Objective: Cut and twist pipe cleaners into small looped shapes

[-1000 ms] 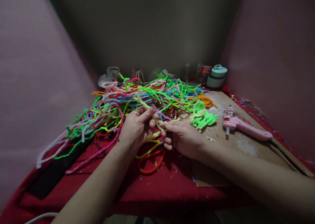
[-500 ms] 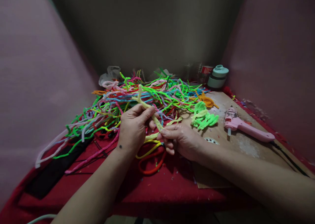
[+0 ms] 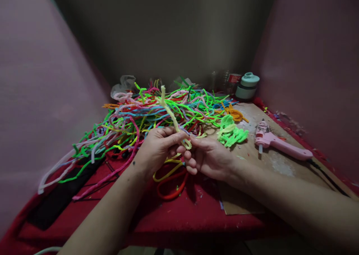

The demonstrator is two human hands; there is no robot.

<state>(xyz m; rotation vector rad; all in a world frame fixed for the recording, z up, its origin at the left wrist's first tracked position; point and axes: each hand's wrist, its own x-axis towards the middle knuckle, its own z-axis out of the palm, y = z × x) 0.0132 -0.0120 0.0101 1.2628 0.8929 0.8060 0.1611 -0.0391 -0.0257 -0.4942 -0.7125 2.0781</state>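
Observation:
Between my two hands is a pale yellow pipe cleaner point(image 3: 171, 114), its upper part standing up with a small fork near the tip and its lower end bent into a small loop. My left hand point(image 3: 161, 146) pinches it between thumb and index finger just above the loop. On the other side of the loop, my right hand point(image 3: 209, 156) closes thumb and fingers at the loop's edge. Below the hands lie a yellow bent pipe cleaner point(image 3: 168, 174) and a red loop point(image 3: 171, 197) on the red cloth point(image 3: 193, 221).
A tangled heap of colourful pipe cleaners point(image 3: 157, 109) spreads behind my hands. On the brown board point(image 3: 246, 195) lie a green fuzzy bundle point(image 3: 232, 133), an orange bundle point(image 3: 235, 114) and a pink glue gun point(image 3: 276, 141) with its cord. A mint-lidded container point(image 3: 248, 86) stands behind.
The lower end of the yellow pipe cleaner has been bent into a small loop. My left hand has slid down along it, and the upper part now stands more upright.

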